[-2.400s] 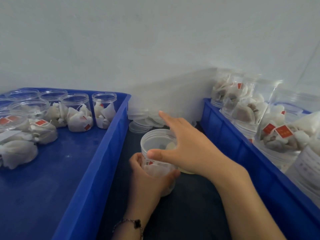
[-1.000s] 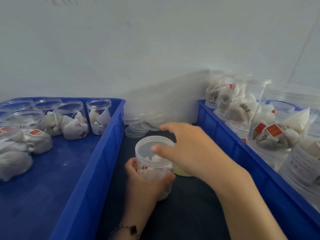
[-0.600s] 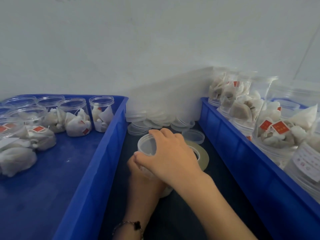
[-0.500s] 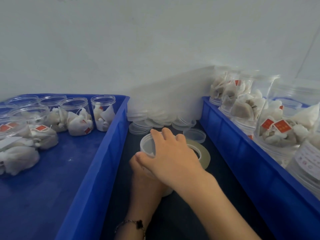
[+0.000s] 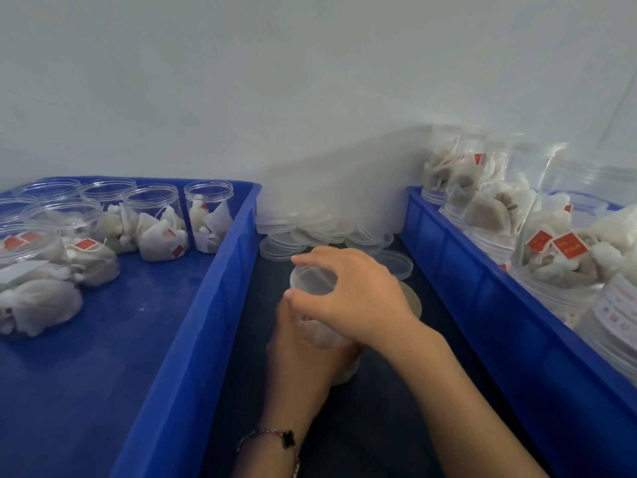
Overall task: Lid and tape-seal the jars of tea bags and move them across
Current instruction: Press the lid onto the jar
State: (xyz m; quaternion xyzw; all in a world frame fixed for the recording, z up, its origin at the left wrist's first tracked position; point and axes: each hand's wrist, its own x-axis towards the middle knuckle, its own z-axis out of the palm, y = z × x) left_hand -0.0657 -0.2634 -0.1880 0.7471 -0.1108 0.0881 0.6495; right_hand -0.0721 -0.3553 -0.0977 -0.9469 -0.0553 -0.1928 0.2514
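Between the 2 blue plastic crates [image 5: 206,305]: 1 clear round plastic jar of tea bags [image 5: 319,331], gripped by left hand [image 5: 303,353]. Right hand [image 5: 355,294], previously reaching toward the lid pile, now curls around the translucent lid [image 5: 312,279], seating it; taping pending.

Clear plastic jar [image 5: 320,334] of white tea bags, upright on the dark counter between two blue trays, translucent lid [image 5: 312,279] resting on top, possibly not fully seated; motion blur obscures the seam.
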